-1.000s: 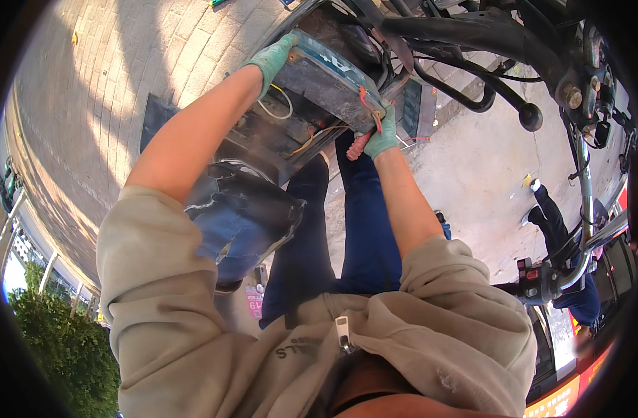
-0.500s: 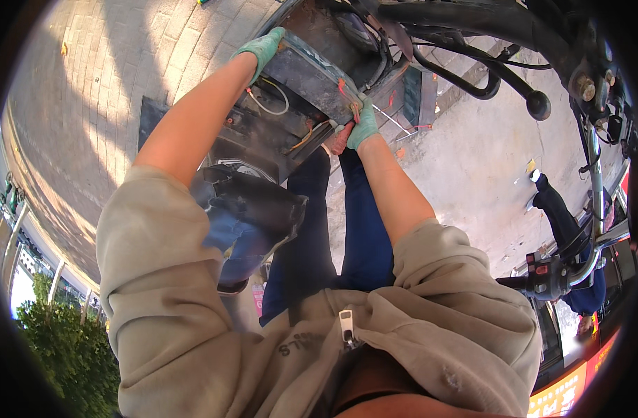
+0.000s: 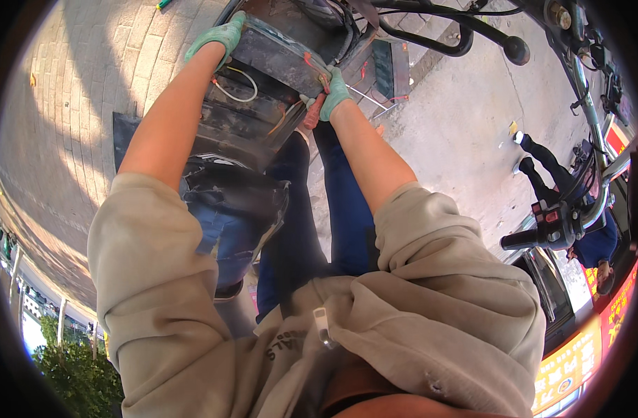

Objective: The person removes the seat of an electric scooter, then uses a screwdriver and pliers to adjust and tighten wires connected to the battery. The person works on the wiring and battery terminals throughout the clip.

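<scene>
My left hand [image 3: 220,39], in a green glove, is closed on the far left end of a dark, box-shaped battery [image 3: 280,59]. The near right end of that battery is in my gloved right hand [image 3: 334,94], its fingers wrapped round the edge and partly hidden. Red wire ends [image 3: 317,66] show on the battery beside my right fingers. A reddish grip-like piece [image 3: 314,113] sticks out below my right hand; whether I hold it too is unclear. The battery lies tilted over the open dark compartment [image 3: 280,14] of a scooter. A pale cable loop [image 3: 243,96] hangs near my left wrist.
Nearer my body is a worn black seat [image 3: 235,191] with torn covering. Black tube bars [image 3: 465,42] and a handlebar grip [image 3: 524,240] stand at the right. A dark flat panel [image 3: 127,136] lies at the left. Another person [image 3: 556,174] is on the pavement at the right.
The view has shifted, so the battery and both hands sit farther up and left. Both hands keep their hold. The other person shows more fully at the right.
</scene>
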A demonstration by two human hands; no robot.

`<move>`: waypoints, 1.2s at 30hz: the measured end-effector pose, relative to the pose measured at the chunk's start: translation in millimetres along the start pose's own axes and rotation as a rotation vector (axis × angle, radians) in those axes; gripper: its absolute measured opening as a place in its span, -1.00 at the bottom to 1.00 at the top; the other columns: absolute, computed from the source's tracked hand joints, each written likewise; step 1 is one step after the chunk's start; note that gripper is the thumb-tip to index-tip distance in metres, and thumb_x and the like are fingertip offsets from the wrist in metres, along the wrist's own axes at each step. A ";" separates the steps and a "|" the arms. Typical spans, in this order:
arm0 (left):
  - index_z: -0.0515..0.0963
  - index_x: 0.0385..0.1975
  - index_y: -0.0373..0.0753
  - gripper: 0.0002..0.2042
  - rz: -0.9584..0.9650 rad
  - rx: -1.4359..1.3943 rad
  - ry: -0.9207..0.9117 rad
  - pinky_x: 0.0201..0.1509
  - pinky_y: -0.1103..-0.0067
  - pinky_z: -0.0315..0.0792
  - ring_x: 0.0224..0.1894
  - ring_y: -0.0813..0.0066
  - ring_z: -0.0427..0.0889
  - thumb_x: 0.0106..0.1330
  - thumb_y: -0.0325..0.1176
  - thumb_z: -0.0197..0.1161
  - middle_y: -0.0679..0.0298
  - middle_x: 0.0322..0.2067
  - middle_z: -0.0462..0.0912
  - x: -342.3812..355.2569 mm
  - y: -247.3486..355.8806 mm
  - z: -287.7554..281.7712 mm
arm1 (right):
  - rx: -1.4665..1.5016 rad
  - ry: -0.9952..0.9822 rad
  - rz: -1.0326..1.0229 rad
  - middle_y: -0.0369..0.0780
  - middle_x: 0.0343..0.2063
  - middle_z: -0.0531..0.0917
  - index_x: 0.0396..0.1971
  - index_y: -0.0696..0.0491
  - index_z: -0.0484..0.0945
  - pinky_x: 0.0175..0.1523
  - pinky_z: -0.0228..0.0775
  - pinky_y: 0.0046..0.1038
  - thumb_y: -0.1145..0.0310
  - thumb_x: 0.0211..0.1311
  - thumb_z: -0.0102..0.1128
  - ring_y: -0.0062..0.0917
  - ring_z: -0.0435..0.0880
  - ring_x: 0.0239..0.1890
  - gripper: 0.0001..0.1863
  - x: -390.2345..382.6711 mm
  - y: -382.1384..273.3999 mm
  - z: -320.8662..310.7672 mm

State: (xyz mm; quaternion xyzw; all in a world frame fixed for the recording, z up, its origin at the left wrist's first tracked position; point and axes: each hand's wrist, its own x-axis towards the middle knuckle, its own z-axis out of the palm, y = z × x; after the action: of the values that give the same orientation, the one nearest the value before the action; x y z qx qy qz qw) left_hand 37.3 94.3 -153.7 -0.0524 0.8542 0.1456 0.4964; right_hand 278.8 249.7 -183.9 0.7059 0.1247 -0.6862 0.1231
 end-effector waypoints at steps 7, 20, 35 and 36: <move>0.67 -0.20 -0.31 -0.27 0.004 -0.025 0.005 0.06 0.28 0.41 -0.09 0.13 0.65 0.34 0.32 -0.17 0.12 -0.35 0.73 -44.2 -22.1 4.5 | -0.367 0.198 -0.019 -0.04 -0.43 0.68 -0.27 0.17 0.54 -0.66 0.35 -0.38 -0.19 0.22 0.12 -0.42 0.55 -0.72 -0.39 14.9 -11.0 12.5; 0.59 -0.38 -0.24 -0.70 0.164 -1.087 0.093 -0.69 0.72 -0.01 -0.75 0.74 0.16 0.44 -0.14 0.12 0.45 -0.73 0.41 -182.1 7.4 -4.8 | -0.696 -0.084 -0.395 -0.20 -0.58 0.61 -0.27 0.16 0.50 -0.60 0.35 -0.51 0.24 0.37 0.07 -0.56 0.51 -0.68 -0.74 -29.5 33.3 -41.2; 0.53 -0.35 -0.32 -0.71 0.340 -1.513 0.010 -0.70 0.67 -0.02 -0.72 0.66 0.06 0.43 -0.18 0.11 0.44 -0.78 0.17 -152.1 -27.9 -33.6 | -1.137 -0.031 -0.594 -0.30 -0.51 0.65 -0.06 0.04 0.63 -0.47 0.43 -0.54 0.26 0.32 0.11 -0.63 0.54 -0.66 -0.71 -50.9 10.8 -56.2; 0.51 -0.39 -0.28 -0.72 0.287 -1.643 0.066 -0.69 0.67 -0.02 -0.71 0.66 0.05 0.44 -0.18 0.08 0.46 -0.77 0.15 -150.5 -29.6 -36.9 | -1.122 -0.018 -0.631 -0.30 -0.51 0.65 -0.07 0.04 0.64 -0.47 0.43 -0.54 0.29 0.30 0.11 -0.63 0.54 -0.65 -0.72 -48.6 6.7 -52.2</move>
State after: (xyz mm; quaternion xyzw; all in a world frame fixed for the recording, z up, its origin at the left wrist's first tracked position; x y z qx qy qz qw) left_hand 88.9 46.7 -12.4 -0.2927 0.4885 0.7826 0.2515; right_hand 328.8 261.1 -133.8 0.4577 0.6653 -0.5260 0.2667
